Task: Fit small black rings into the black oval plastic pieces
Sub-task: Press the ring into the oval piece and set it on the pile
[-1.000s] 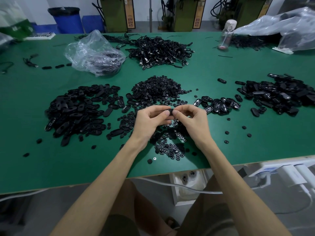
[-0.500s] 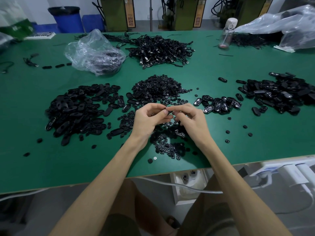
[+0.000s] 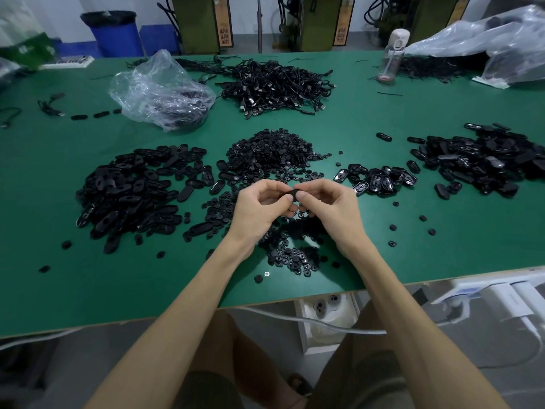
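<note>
Your left hand [image 3: 259,206] and right hand [image 3: 327,206] are both pinching one oval piece [image 3: 290,195] tight, probably so a ring can push in.

The black piece [image 3: 292,195] at the frame's centre is mostly covered by fingers of the left hand [image 3: 261,206] and the right hand [image 3: 331,208]; whether anything sits in it cannot be told. The clear bag [image 3: 483,42] at the upper right is cut off by the edge.

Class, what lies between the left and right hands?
In the head view, one small black plastic piece, pinched by the left hand and the right hand.
</note>
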The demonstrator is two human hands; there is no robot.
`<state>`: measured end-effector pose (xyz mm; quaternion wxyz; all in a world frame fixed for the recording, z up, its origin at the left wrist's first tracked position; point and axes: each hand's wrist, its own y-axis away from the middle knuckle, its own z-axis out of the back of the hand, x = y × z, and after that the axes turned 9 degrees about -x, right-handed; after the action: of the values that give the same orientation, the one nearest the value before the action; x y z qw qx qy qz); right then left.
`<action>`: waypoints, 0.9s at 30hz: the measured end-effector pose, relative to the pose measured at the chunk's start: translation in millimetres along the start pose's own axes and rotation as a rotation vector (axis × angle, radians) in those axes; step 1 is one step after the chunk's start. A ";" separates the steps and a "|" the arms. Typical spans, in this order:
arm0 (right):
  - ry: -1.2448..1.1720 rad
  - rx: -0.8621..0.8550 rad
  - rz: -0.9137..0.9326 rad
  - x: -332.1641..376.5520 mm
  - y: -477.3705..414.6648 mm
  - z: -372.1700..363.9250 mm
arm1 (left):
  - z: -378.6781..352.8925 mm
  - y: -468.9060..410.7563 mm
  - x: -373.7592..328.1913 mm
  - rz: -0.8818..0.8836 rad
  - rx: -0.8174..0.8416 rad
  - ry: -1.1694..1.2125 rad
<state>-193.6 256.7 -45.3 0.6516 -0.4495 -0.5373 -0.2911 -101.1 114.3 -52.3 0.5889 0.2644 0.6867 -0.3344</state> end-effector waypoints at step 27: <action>-0.099 -0.002 -0.078 -4.6 -2.6 6.6 | -6.1 5.5 -10.6 -0.167 -0.002 -0.263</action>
<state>-199.9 261.1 -48.9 0.6118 -0.4425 -0.5859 -0.2942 -99.0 122.8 -42.2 0.6440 0.1596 0.6237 -0.4132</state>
